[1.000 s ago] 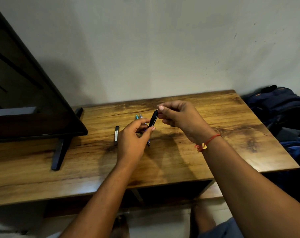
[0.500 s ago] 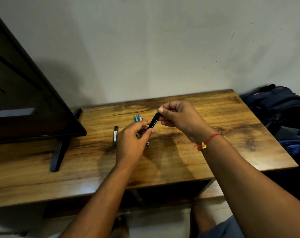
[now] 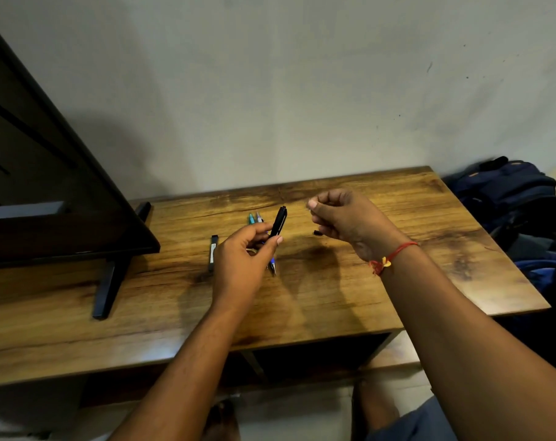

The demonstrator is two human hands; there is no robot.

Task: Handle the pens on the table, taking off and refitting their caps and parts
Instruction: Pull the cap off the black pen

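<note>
My left hand (image 3: 245,253) pinches a black pen (image 3: 279,221) by its lower end, so the pen tilts up and to the right above the wooden table (image 3: 397,249). To its right, apart from the pen, my right hand (image 3: 340,218) has its fingers curled, and a small black pen part (image 3: 317,232) pokes out below them. Two more pens, one teal (image 3: 250,218) and one silver (image 3: 259,216), lie on the table behind my left hand; a pen tip (image 3: 273,269) shows below it. A short black pen piece (image 3: 213,252) lies flat to the left.
A dark TV screen (image 3: 47,186) stands at the left on a black stand leg (image 3: 109,284). Dark blue bags (image 3: 506,192) lie off the table's right end. A grey wall runs behind the table. My knees show below the front edge.
My right hand has pulled away to the right from the top of the black pen and now holds a small black part. My left hand still holds the pen.
</note>
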